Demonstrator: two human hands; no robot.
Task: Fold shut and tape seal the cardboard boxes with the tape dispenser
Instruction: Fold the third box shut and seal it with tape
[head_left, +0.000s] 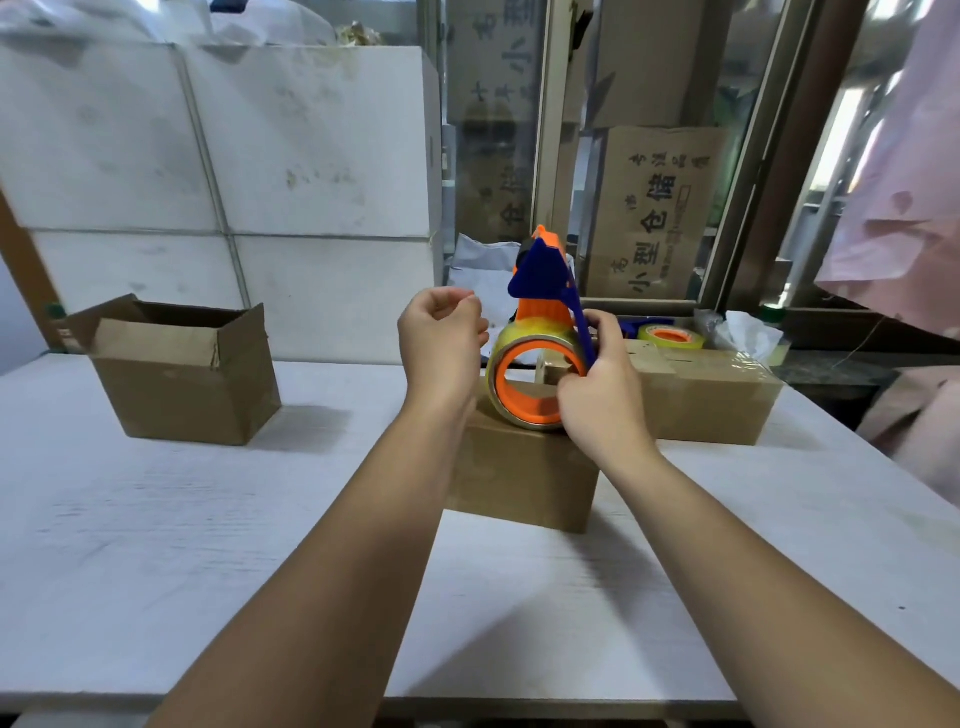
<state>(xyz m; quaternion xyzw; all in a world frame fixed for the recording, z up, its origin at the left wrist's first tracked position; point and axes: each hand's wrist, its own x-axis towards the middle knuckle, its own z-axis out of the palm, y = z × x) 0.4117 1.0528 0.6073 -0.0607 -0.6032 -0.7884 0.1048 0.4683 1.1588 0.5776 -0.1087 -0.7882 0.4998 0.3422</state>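
An orange and blue tape dispenser (540, 332) with a roll of clear tape stands upright on a closed cardboard box (519, 478) in the middle of the white table (208, 519). My right hand (597, 395) grips the dispenser at the roll's right side. My left hand (441, 343) hovers just left of the roll with its fingers curled; whether it pinches the clear tape end I cannot tell. An open cardboard box (187, 374) sits at the left with its flaps up. A taped box (711, 395) lies at the right.
A second tape roll (670, 338) rests on the taped box, beside crumpled plastic (743, 332). White foam boxes (234, 156) are stacked behind the table. Printed cartons (649, 213) stand behind glass. Pink cloth (904, 208) hangs at the right.
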